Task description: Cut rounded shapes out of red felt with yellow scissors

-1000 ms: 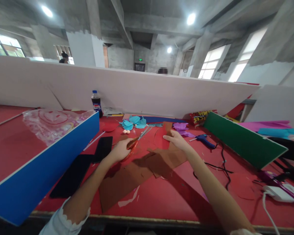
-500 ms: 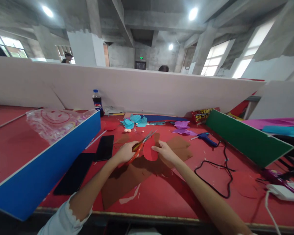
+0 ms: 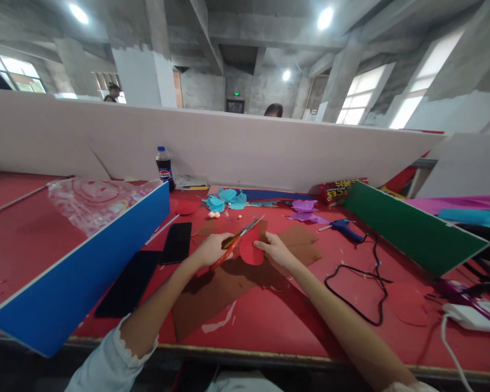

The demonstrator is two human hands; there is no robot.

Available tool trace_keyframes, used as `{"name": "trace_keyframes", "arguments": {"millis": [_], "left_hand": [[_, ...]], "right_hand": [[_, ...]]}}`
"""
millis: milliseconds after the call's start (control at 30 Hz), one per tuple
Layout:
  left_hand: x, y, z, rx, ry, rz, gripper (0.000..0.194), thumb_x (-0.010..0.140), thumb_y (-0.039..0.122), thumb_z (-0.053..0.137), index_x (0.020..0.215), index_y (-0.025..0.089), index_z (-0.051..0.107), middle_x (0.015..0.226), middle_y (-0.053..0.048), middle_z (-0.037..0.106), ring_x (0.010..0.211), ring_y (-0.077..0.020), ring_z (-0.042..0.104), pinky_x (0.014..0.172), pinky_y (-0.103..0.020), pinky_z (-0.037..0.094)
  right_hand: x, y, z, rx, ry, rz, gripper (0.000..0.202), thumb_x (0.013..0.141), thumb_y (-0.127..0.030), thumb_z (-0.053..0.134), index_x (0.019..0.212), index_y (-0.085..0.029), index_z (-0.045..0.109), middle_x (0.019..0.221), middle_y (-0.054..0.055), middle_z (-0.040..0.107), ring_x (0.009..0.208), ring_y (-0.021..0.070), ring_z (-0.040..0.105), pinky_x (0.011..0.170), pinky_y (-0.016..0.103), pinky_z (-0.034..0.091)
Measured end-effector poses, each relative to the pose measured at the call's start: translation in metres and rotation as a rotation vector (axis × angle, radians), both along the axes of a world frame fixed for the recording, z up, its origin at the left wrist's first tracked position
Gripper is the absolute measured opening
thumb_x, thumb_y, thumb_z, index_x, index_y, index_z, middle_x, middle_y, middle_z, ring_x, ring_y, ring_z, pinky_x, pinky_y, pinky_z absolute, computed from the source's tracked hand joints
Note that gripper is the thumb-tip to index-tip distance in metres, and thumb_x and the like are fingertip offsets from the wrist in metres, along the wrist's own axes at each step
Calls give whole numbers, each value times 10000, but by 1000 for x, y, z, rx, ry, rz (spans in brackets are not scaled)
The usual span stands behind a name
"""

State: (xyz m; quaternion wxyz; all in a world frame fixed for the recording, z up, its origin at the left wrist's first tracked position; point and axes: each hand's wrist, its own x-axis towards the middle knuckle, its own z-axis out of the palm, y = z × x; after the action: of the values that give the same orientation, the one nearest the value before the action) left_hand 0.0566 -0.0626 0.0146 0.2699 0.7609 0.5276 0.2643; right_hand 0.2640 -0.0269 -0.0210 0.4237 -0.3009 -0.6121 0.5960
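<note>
My left hand (image 3: 214,249) grips the orange-handled scissors (image 3: 228,251), whose blades point up and to the right. My right hand (image 3: 276,249) pinches a red paper piece (image 3: 251,250) with a rounded lower edge, together with a brown strip (image 3: 263,231). The blades lie beside the upper left edge of the red piece. Beneath both hands, brown paper (image 3: 212,302) is spread on the red table (image 3: 269,332), with more brown sheets (image 3: 300,242) to the right.
A blue board (image 3: 90,267) stands at left near two black devices (image 3: 177,243). At right are a green board (image 3: 408,231), a blue glue gun (image 3: 347,231) and its cord. Further back are a cola bottle (image 3: 164,167), turquoise paper (image 3: 226,200) and purple paper (image 3: 305,211).
The view has shifted slightly. Both hands keep nearly the same pose around the scissors and red paper, and the scissor blades look closer together.
</note>
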Motion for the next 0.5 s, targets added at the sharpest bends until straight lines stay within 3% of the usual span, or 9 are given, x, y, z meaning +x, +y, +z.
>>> {"name": "trace_keyframes", "arguments": {"millis": [500], "left_hand": [[-1, -2, 1, 49, 23, -25, 364, 597, 196, 494, 941, 145, 600, 764, -14, 631, 657, -140, 549, 613, -223, 418]], "right_hand": [[4, 1, -2, -3, -25, -10, 288, 671, -326, 605, 896, -147, 581, 853, 44, 632, 749, 170, 578, 712, 312, 436]]}}
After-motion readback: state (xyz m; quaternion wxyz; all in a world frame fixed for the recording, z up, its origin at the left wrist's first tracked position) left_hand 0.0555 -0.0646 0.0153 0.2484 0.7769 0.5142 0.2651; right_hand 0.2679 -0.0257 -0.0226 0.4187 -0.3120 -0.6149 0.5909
